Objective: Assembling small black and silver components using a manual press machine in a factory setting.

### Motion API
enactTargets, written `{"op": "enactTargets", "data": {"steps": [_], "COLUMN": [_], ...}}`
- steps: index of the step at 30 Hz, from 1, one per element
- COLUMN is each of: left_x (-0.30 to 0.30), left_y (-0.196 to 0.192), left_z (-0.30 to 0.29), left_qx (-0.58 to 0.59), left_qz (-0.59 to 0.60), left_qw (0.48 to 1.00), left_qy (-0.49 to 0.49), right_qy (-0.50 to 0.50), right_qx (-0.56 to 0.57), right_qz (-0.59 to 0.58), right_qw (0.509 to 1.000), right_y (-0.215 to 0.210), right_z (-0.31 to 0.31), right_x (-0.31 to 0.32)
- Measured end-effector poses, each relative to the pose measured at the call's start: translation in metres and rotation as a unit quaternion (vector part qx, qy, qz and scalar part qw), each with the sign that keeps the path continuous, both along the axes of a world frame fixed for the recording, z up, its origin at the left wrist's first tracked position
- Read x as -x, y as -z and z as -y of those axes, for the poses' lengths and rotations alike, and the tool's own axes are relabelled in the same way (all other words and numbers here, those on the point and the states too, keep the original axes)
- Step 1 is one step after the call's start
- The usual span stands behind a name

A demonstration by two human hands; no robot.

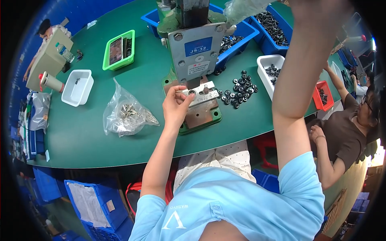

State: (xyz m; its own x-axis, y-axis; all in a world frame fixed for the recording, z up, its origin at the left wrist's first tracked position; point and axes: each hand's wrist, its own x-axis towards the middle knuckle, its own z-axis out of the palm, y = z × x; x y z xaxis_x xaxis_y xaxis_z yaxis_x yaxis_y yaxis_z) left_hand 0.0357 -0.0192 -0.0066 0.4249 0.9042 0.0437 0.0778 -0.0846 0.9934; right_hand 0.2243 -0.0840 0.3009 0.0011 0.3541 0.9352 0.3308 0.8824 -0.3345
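Observation:
A bench-mounted press (197, 52) with a green base and a grey front plate stands in front of me. Under its ram lies a pale metal fixture block (203, 97) with a small round part (191, 92) seated near its left end. My left hand (177, 105) is at that end, thumb and forefinger bent in a pinch beside the round part; what lies between the fingertips is hidden. Raised high past the press, my right hand (321, 7) is blurred and cut by the upper edge, its fingers unseen. Loose black round parts (241, 89) lie right of the fixture.
A clear bag of metal pins (129, 114), a white tray (83, 101) and a green basket (105, 60) sit left on the green table (148, 138). Blue bins (252, 35) and another white tray (262, 60) stand right. A co-worker (337, 132) sits at right, near a red basket (327, 106).

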Motion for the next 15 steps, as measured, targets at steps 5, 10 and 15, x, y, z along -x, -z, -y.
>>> {"op": "enactTargets", "data": {"steps": [5, 10, 15], "left_x": [0.004, 0.004, 0.008], "left_y": [-0.003, -0.004, 0.003], "left_z": [-0.001, 0.0, -0.004], "left_qx": [0.036, 0.038, 0.048], "left_qz": [0.016, 0.009, 0.028], "left_qw": [0.999, 0.999, 0.997], "left_qy": [0.017, 0.021, 0.049], "right_qy": [-0.17, -0.159, -0.12], "right_qx": [0.073, 0.036, 0.023], "right_qz": [0.193, 0.076, 0.034], "right_qw": [0.964, 0.984, 0.992], "right_y": [0.036, 0.106, 0.14], "right_z": [0.052, 0.088, 0.106], "right_x": [-0.017, 0.003, 0.016]}}
